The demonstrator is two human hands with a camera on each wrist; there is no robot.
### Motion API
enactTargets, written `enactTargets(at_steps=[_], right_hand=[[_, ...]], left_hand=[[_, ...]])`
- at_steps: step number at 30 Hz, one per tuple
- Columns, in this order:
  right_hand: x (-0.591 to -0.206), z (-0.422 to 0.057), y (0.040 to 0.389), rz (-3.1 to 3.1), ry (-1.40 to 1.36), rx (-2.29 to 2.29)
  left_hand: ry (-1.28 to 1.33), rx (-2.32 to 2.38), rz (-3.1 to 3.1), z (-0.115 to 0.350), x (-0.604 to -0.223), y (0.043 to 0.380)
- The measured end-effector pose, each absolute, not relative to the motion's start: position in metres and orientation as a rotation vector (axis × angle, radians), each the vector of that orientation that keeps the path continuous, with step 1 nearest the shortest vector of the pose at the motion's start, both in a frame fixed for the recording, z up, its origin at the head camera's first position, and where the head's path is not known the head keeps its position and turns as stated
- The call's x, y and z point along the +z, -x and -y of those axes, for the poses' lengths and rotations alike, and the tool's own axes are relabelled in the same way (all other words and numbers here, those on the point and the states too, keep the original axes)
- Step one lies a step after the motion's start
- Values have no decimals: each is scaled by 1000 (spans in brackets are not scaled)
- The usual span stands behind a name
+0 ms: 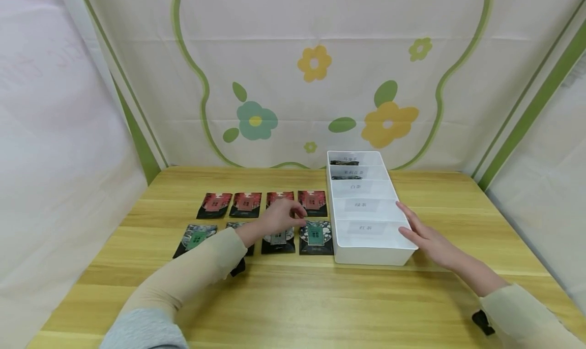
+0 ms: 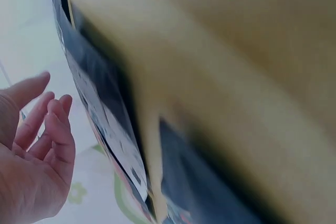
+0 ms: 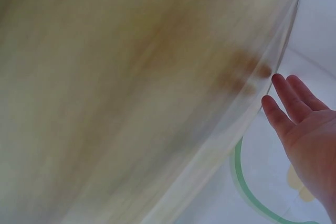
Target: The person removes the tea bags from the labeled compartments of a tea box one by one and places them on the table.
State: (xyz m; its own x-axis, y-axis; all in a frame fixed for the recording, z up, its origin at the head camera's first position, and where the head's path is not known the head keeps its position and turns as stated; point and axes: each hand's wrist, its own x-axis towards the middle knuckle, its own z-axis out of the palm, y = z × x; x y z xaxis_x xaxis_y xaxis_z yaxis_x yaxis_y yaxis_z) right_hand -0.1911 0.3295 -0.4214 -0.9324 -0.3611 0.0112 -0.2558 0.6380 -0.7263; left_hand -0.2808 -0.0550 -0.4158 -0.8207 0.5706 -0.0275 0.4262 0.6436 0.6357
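Observation:
My left hand (image 1: 282,215) hovers over the sachets, thumb and fingers loosely bent. In the left wrist view nothing sits between that hand's (image 2: 39,156) thumb and fingers. Below it lie a black sachet with a grey label (image 1: 278,244) and, just to the right, one with a green label and white flowers (image 1: 316,238). A white divided box (image 1: 373,256) stands right of the sachets. At its right side, my right hand (image 1: 428,239) rests thumb and fingertips against the wall. The right wrist view shows these fingers (image 3: 286,100) extended.
Red-and-black sachets (image 1: 245,205) form a back row; another green-labelled sachet (image 1: 196,239) lies at the front left. Dark sachets (image 1: 346,177) stand in the box's two farthest compartments; paper labels mark the compartments. The wooden table (image 1: 284,303) ends at a flower-printed cloth (image 1: 274,59).

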Motion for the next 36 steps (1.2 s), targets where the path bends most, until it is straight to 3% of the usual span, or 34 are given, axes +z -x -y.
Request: enactTargets(at_steps=[25,36], right_hand=[[-421,-329,189,-2722,535,-1175],[-424,-330,190,-2729,532,-1182]], left_hand=[[-737,739,-2606,44,-421,275],[-836,819,-2614,50,-409,283]])
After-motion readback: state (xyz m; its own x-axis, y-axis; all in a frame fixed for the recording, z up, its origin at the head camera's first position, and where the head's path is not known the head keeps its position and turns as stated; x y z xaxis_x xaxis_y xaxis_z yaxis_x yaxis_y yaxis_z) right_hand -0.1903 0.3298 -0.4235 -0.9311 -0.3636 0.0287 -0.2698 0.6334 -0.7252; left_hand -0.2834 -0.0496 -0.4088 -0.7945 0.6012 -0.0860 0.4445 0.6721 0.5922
